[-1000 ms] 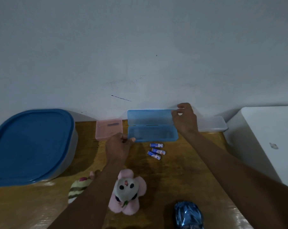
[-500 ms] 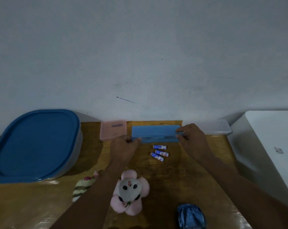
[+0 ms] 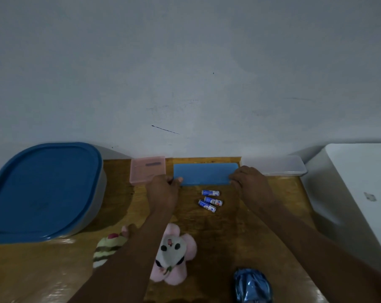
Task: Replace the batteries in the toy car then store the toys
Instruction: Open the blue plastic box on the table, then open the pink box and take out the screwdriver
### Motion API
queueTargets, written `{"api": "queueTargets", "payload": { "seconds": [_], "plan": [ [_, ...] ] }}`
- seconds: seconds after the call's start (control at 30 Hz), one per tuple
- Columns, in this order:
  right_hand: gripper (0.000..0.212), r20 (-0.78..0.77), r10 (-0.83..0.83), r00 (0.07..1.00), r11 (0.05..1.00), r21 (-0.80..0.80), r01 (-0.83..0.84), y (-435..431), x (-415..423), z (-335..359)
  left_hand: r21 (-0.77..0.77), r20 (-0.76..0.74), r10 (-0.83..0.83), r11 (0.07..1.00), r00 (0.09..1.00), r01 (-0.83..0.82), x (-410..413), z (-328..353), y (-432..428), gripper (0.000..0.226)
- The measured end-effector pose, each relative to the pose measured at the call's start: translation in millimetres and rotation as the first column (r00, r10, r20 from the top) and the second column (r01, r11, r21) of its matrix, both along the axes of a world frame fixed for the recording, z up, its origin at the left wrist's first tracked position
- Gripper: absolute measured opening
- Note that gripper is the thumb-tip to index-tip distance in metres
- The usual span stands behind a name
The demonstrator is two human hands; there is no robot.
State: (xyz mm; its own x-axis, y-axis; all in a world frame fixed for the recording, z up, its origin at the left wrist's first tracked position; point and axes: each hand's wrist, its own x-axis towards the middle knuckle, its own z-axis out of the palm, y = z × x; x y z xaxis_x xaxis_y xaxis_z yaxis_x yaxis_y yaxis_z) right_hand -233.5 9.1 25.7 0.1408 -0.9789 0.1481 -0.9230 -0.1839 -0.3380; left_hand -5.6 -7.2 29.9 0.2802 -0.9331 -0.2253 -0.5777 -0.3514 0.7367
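1. Now, left hand point(image 3: 163, 189) pinches the blue case point(image 3: 204, 176) at its left end; right hand point(image 3: 250, 184) curls over its right end.
2. Lid down, contents hidden; pink box point(image 3: 145, 169) holds something dark.
3. Three batteries point(image 3: 211, 201) lie loose just in front; toy car point(image 3: 251, 285) sits nearest the camera.

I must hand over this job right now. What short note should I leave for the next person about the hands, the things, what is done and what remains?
Left hand grips the left end of the closed blue case; right hand grips its right end.
Three batteries lie loose on the table in front of the case. Toy car at the near edge; pink plush and striped plush by the left forearm; lidded bin far left.
Done: batteries out, case shut.
Left, apparently: fit batteries in car, store toys.
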Motion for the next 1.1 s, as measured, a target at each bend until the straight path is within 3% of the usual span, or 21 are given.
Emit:
{"api": "queueTargets", "payload": {
  "seconds": [0.5, 0.73, 0.87, 0.97, 1.1],
  "plan": [
    [0.009, -0.031, -0.029, 0.999, 0.999, -0.037, 0.028, -9.0, 4.9, -0.5, 0.034, 0.073, 0.097, 0.994, 0.993, -0.099, -15.9, -1.1, -12.1, 0.028],
    [0.014, -0.150, 0.032, 0.988, 0.997, 0.074, -0.021, -12.7, 6.2, 2.2, -0.015, 0.072, 0.101, 0.995, 0.992, -0.100, -16.7, 18.7, 5.3, 0.030],
    [0.028, -0.226, 0.014, 0.974, 0.987, 0.157, 0.022, -12.2, 10.2, 14.3, -0.058, 0.169, 0.076, 0.996, 0.983, -0.067, 8.5, 23.6, 28.9, 0.028],
    [0.025, -0.064, -0.008, 0.998, 0.997, 0.075, 0.013, -9.8, 29.4, 21.4, -0.066, 0.190, 0.112, 0.993, 0.975, -0.101, 47.5, 28.6, 41.3, 0.020],
    [0.020, 0.112, 0.176, 0.978, 0.984, -0.002, -0.177, -14.8, 90.2, 28.5, -0.036, 0.064, 0.104, 0.994, 0.993, -0.101, 86.6, 28.7, 37.4, 0.007]
  ]
}}
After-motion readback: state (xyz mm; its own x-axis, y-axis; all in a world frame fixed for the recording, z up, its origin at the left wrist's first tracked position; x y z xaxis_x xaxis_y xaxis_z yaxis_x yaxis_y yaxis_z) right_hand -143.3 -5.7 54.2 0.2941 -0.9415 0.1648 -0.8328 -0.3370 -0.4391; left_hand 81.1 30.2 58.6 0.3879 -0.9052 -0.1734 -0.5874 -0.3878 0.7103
